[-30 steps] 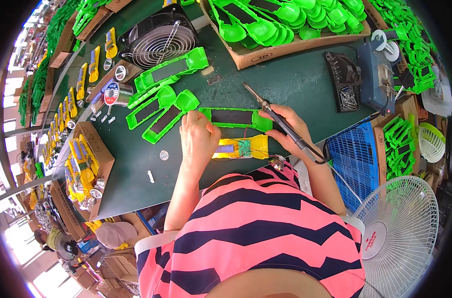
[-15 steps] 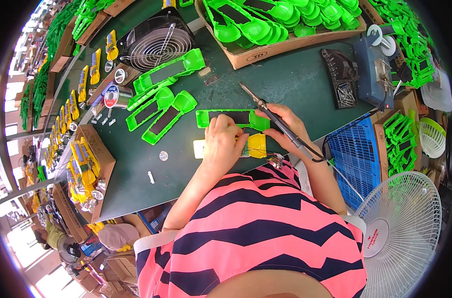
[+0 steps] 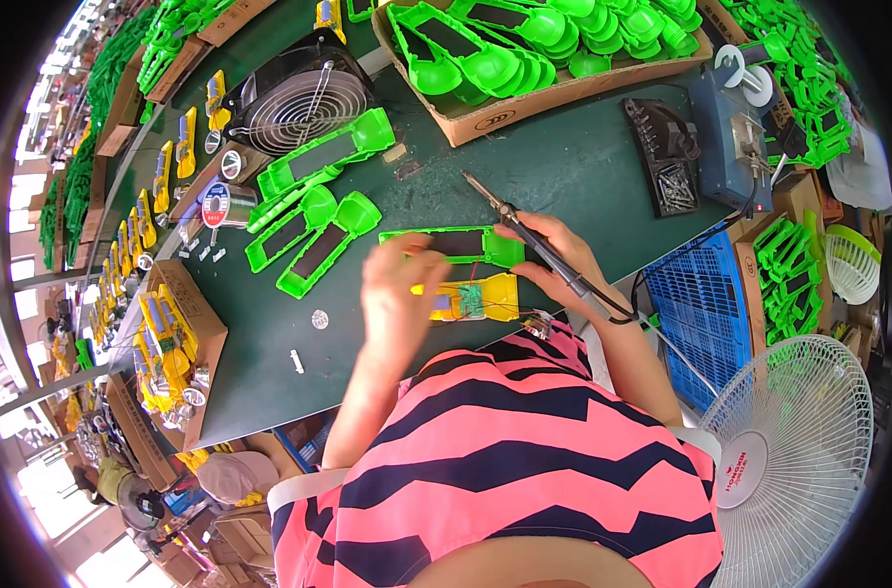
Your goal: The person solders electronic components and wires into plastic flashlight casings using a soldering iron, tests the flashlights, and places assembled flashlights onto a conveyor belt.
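Note:
My right hand (image 3: 562, 257) is closed around a soldering iron (image 3: 536, 240), its tip pointing up and to the left over the bench. Its fingers are close to the right end of a green plastic casing (image 3: 503, 247) with a dark panel set in it. Just below the casing lies a yellow housing (image 3: 504, 297), with a small green circuit board (image 3: 470, 296) and thin red wires showing. My left hand (image 3: 392, 289) is over the left end of both parts; its fingers are smeared by motion, and anything in them cannot be made out.
More green casings (image 3: 330, 245) lie to the left, near a solder spool (image 3: 227, 206) and a black fan (image 3: 309, 103). A carton (image 3: 495, 120) of green casings stands at the back. At the right are a screw tray (image 3: 673, 186), a blue soldering station (image 3: 728, 137) and a white fan (image 3: 789, 431).
My left hand has moved left off the yellow housing, uncovering the circuit board and wires. The soldering iron stays in my right hand. The whole view has shifted slightly.

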`<state>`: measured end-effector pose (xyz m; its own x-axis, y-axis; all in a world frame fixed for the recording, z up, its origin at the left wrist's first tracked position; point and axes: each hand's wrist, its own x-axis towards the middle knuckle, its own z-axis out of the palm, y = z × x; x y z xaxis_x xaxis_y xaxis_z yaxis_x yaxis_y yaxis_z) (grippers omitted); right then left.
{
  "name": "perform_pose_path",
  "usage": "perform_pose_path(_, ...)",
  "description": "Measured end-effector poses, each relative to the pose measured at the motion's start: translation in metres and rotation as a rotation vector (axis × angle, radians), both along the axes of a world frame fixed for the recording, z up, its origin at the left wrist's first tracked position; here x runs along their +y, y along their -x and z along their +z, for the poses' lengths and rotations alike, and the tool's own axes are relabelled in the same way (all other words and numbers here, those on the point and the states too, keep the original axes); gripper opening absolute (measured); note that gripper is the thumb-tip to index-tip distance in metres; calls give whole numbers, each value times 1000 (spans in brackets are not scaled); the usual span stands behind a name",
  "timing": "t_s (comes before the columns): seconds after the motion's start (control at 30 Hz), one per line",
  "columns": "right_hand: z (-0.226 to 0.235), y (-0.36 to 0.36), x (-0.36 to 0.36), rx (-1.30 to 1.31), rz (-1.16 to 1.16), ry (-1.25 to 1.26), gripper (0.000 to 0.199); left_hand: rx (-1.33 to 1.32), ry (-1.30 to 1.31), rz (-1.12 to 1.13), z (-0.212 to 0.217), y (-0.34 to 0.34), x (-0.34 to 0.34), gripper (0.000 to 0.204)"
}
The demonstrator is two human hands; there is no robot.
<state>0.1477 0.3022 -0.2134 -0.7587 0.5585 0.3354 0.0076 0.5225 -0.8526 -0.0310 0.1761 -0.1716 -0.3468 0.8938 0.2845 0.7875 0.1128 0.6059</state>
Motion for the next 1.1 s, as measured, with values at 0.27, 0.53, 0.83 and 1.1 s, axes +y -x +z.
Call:
perform_pose_path(0.27, 11, 5, 1, -41, -41, 79, 55, 147, 525, -343, 29, 56, -10, 116)
perform_pose_path(0.53, 7, 6, 1, -41, -49, 35, 56, 248, 461, -361, 16, 56, -13, 122)
perform_pose_path(0.83, 5, 5, -1, -49, -58, 0, 56, 291, 429, -347, 15, 54, -17, 119)
perform_pose_path(1.1, 10, 2, -4, -58, -73, 15, 57, 290, 393, -342, 20, 50, -17, 113)
